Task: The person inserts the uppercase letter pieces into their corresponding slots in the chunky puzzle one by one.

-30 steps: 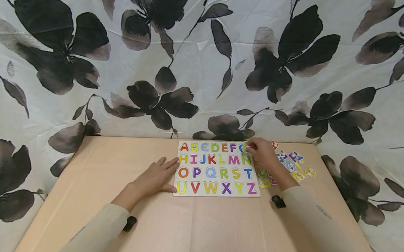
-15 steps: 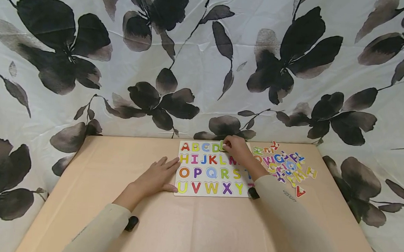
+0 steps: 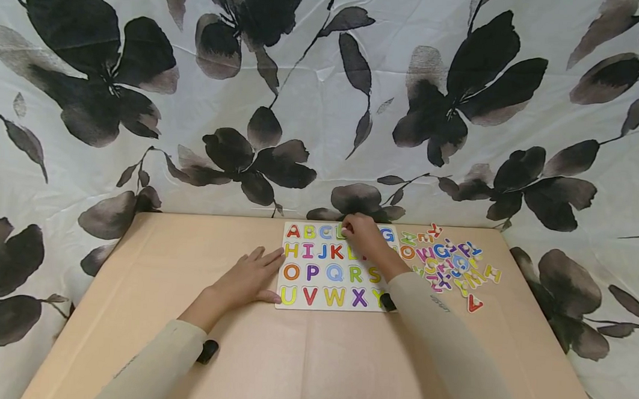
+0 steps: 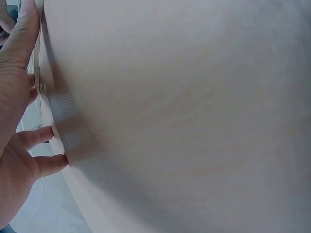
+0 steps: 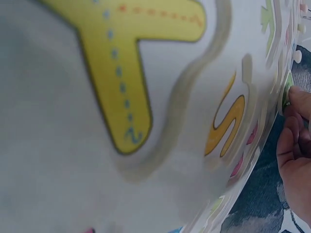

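Observation:
A white alphabet board (image 3: 323, 284) with rows of coloured letters lies near the back of the table. My left hand (image 3: 243, 279) rests at its left edge, fingers extended and thumb by the lower left corner. At the top row my right hand (image 3: 367, 237) pinches a green letter piece (image 5: 286, 92) over the D spot. The fingers cover most of that piece, so its letter is hidden. In the right wrist view, the yellow Y (image 5: 119, 82) and the orange S (image 5: 227, 121) sit in pale outlines on the board.
Right of the board lies a loose heap of coloured letter pieces (image 3: 459, 263). A red V piece (image 3: 474, 303) lies apart, nearer the front. The beige table (image 3: 268, 353) meets a floral cloth (image 3: 321, 163) hanging behind its back edge.
My right hand has moved left along the top row, from around G to D, holding the green piece. The red V and the heap have come into view. My left hand stays put.

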`<state>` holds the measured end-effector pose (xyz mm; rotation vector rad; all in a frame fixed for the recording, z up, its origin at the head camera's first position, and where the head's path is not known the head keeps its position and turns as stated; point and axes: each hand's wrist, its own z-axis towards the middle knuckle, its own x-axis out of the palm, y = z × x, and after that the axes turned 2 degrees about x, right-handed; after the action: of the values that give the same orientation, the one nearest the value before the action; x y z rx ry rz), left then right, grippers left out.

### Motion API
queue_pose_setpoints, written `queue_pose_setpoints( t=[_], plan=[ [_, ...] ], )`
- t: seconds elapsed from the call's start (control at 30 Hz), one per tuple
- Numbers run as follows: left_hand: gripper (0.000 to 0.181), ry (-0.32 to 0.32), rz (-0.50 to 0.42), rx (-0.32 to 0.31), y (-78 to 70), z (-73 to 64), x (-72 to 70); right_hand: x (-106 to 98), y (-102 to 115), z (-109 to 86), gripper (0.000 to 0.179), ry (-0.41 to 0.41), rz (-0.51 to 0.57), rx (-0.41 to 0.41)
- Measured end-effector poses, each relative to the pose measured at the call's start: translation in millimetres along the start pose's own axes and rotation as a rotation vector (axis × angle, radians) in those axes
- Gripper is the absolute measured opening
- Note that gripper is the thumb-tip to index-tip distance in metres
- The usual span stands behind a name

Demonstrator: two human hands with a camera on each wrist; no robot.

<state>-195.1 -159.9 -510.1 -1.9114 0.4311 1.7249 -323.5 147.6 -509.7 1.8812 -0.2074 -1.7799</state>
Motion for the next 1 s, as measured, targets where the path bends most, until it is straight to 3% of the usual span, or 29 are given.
queue_pose_setpoints(
  t=[0.27,0.57,1.0],
  plan=[
    [0.105,0.009,-0.001,-0.004,-0.1,0.2,0.3,6,0,-1.7,0.015,0.033,-0.024,-0.01],
    [0.104,-0.003,0.019,0.001,-0.4,0.6,0.0,7,1,-1.7,0.023,0.012,-0.075,-0.054],
    [0.104,-0.006,0.011,0.0,-2.2,0.2,0.3,-21,-17,-21.5,0.023,-0.06,-0.003,-0.091]
  ],
)
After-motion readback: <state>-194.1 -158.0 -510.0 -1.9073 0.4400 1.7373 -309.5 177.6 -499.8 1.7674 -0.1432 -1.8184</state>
